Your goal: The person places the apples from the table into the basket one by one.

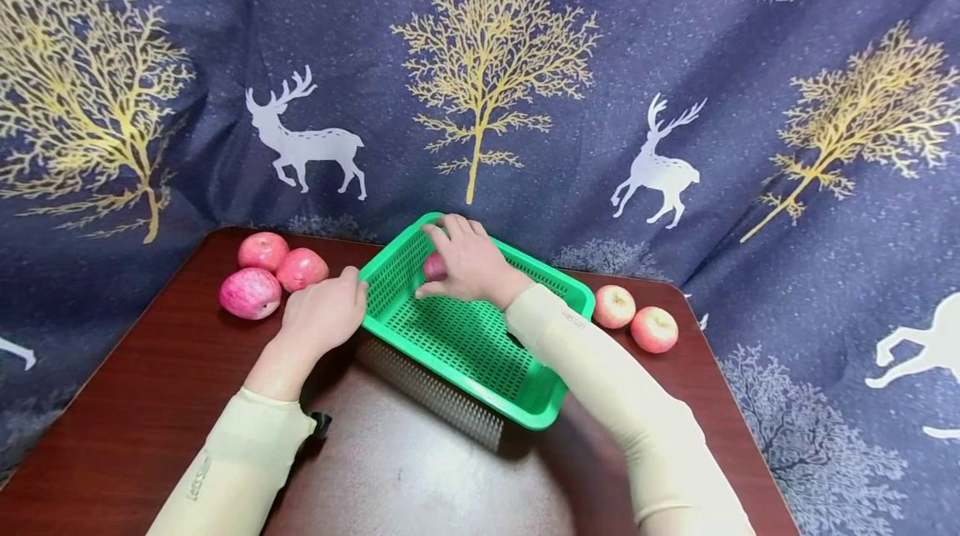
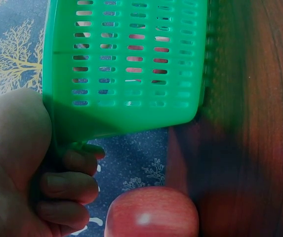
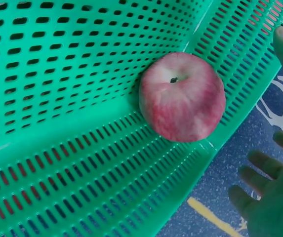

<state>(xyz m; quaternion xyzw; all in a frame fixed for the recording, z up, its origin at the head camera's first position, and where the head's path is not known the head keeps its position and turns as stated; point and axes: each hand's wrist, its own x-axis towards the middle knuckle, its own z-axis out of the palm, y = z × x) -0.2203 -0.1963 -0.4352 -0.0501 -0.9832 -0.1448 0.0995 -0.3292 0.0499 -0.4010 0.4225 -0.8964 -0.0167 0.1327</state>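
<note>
A green perforated plastic basket (image 1: 450, 336) sits on the table. My left hand (image 1: 326, 311) holds its left rim, and in the left wrist view the fingers (image 2: 67, 187) curl at the edge of the basket wall (image 2: 131, 118). Inside, a red-pink apple (image 3: 181, 98) rests in the far left corner, stem upward. Over that corner is my right hand (image 1: 472, 261), which partly hides the apple (image 1: 433, 267) in the head view. Seen from the right wrist, the fingers are spread and apart from the apple, with nothing in them.
Three red apples lie left of the basket: one at the back (image 1: 262, 252), one nearer the basket (image 1: 302, 269), one in front (image 1: 251, 294). Two paler apples (image 1: 614, 307) (image 1: 654, 329) sit at its right. A dark patterned cloth (image 1: 420, 144) hangs behind the brown table (image 1: 150, 403).
</note>
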